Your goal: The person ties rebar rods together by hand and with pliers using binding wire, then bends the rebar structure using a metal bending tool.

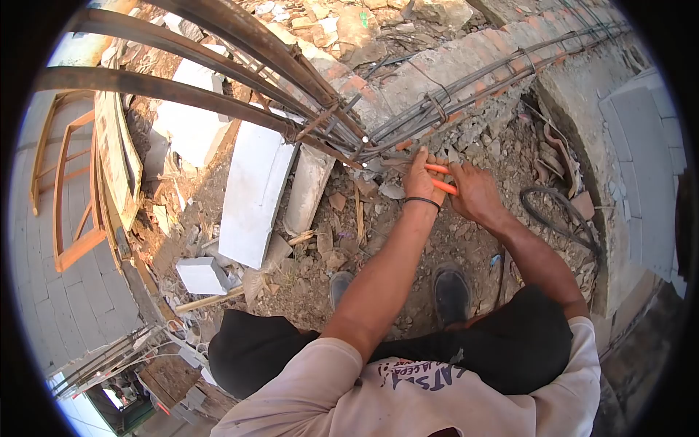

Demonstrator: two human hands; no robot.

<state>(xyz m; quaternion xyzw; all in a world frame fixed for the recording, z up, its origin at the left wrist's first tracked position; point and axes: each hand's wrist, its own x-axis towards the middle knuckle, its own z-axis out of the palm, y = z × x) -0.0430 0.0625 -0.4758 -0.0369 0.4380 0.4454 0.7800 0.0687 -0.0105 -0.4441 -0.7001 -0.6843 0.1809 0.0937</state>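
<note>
Three rust-brown steel bars (182, 98), long and rough-skinned, slant in from the upper left and meet in a wire-tied cluster near the centre. Over at far left, smooth grey blockwork (80, 306) shows its neat joints, with an orange-brown rectangular wooden frame (81, 251) leaning there and a weathered, pale yellow wooden board (120, 160) just beside it. Moving right, a chunky white block (202, 275) sits on the rubble, near a long, flat white slab (251, 197) with crisp edges; alongside lies a rounded, scuffed grey concrete piece (309, 189). Into the middle, and here's the action: the left hand (421, 178), a thin black band at its wrist, is curled against the slim, glossy orange handles (445, 189) of a tool; whether it truly grips them, I can't tell. The right hand (477, 193) is closed around their near ends, and the tool's head is hard to make out. Those handles sit between the two hands, just below the bundled, thin dark steel rods (466, 95) running up and right. Further right, a looped black cable (561, 218) rests on crumbly, stony soil, beside a rough concrete edge (608, 211).
</note>
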